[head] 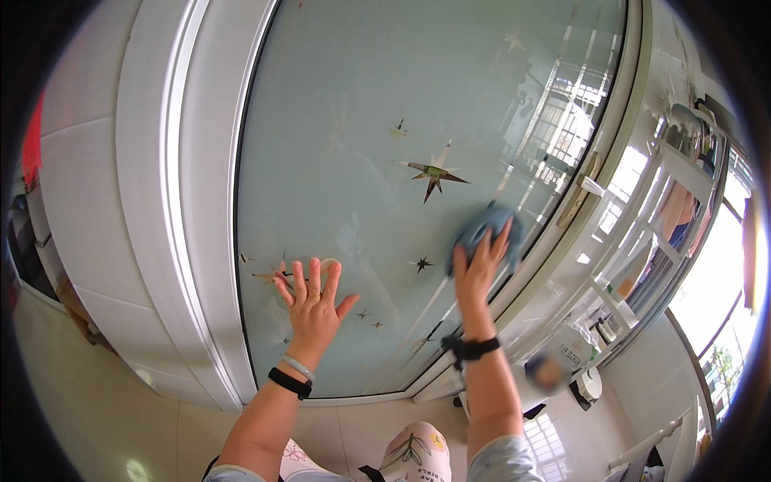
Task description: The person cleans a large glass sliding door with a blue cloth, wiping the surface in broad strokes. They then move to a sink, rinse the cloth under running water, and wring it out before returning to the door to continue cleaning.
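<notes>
A frosted glass door panel [337, 199] with clear star shapes and vertical stripes stands before me. My right hand [482, 265] presses a blue cloth [489, 232] against the glass near its right side, beside the frame. The cloth is bunched and slightly blurred under my fingers. My left hand [314, 301] has its fingers spread, palm towards the glass at the lower left, over part of a star. It holds nothing; whether the palm fully touches the pane I cannot tell. A large eight-pointed star [433, 173] shows above and left of the cloth.
The white door frame [602, 199] on the right carries a recessed handle [581, 199]. Further right stands a white shelf rack [686, 172] with several items, near a bright window [711, 301]. White wall panels [90, 211] rise on the left above a tiled floor [199, 434].
</notes>
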{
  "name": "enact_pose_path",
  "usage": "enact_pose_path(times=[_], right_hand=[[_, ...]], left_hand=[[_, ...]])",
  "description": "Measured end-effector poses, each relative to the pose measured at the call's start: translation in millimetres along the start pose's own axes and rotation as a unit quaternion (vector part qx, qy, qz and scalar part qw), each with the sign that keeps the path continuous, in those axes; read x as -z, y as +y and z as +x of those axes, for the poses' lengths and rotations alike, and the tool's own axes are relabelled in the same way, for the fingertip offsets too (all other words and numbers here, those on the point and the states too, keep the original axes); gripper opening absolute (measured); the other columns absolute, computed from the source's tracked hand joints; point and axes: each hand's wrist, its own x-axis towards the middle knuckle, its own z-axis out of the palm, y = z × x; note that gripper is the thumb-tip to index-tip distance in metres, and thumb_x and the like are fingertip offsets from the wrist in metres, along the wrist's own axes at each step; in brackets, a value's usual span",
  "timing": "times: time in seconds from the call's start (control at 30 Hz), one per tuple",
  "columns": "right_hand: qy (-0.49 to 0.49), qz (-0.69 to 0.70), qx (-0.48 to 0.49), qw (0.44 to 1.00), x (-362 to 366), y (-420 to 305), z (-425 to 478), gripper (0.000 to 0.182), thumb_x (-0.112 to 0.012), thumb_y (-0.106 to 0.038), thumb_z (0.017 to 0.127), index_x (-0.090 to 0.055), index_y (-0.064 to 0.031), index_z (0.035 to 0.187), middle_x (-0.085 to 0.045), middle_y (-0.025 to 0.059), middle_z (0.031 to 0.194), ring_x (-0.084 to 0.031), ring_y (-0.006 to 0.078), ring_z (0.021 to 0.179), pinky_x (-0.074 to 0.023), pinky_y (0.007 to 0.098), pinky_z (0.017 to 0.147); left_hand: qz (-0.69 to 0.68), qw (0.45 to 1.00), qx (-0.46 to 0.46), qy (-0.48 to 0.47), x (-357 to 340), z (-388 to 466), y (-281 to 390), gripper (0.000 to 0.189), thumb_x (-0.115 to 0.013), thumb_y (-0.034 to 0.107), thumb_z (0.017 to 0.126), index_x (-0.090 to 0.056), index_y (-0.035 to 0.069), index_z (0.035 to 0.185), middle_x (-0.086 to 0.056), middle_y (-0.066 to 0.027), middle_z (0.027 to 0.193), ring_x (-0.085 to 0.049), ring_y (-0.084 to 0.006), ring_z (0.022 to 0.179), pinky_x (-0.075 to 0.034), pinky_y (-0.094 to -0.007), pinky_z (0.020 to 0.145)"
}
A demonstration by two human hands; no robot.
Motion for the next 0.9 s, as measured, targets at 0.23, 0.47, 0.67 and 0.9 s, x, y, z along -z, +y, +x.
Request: enact_pose_path(times=[0.23,0.47,0.67,0.9], right_hand=[[0.136,0.016,0.054,0.989,18,-9,140,0.052,-0.06,-0.024,0.081,-0.045,0.0039,0.123,-0.021,0.0238,0.143,-0.028,0.0435,0.127,-0.0198,0.0518,0.105],[0.048,0.002,0.056,0.997,-13,-41,35,0.054,-0.065,-0.027,0.076,-0.049,0.0009,0.119,-0.02,0.0277,0.142,-0.03,0.0473,0.123,-0.0235,0.0569,0.101],[-0.101,0.026,0.105,0.989,-39,-74,-90,0.038,-0.072,-0.025,0.069,-0.062,-0.0064,0.101,-0.029,0.0232,0.14,-0.04,0.0418,0.116,-0.0374,0.0478,0.09],[-0.062,0.001,0.11,0.992,-12,-84,22,0.05,-0.072,-0.027,0.069,-0.058,-0.0045,0.112,-0.026,0.0199,0.143,-0.036,0.0409,0.121,-0.0338,0.0498,0.095]], left_hand=[[-0.015,1.0,0.003,-0.009,0,0,0,0.072,-0.059,0.049,0.08,-0.035,0.012,0.136,-0.011,-0.0131,0.149,-0.003,-0.0364,0.138,-0.005,-0.0607,0.105],[-0.01,1.0,0.004,-0.004,5,3,-2,0.072,-0.06,0.049,0.079,-0.037,0.012,0.135,-0.012,-0.0122,0.149,-0.005,-0.0358,0.138,-0.005,-0.0601,0.105],[-0.027,1.0,0.005,-0.013,4,1,-1,0.073,-0.065,0.047,0.076,-0.039,0.013,0.135,-0.014,-0.0111,0.149,-0.006,-0.0349,0.138,-0.005,-0.0596,0.105],[-0.026,0.999,0.014,-0.02,7,2,-3,0.076,-0.065,0.045,0.076,-0.034,0.015,0.138,-0.011,-0.011,0.15,-0.006,-0.0348,0.138,-0.006,-0.0599,0.105]])
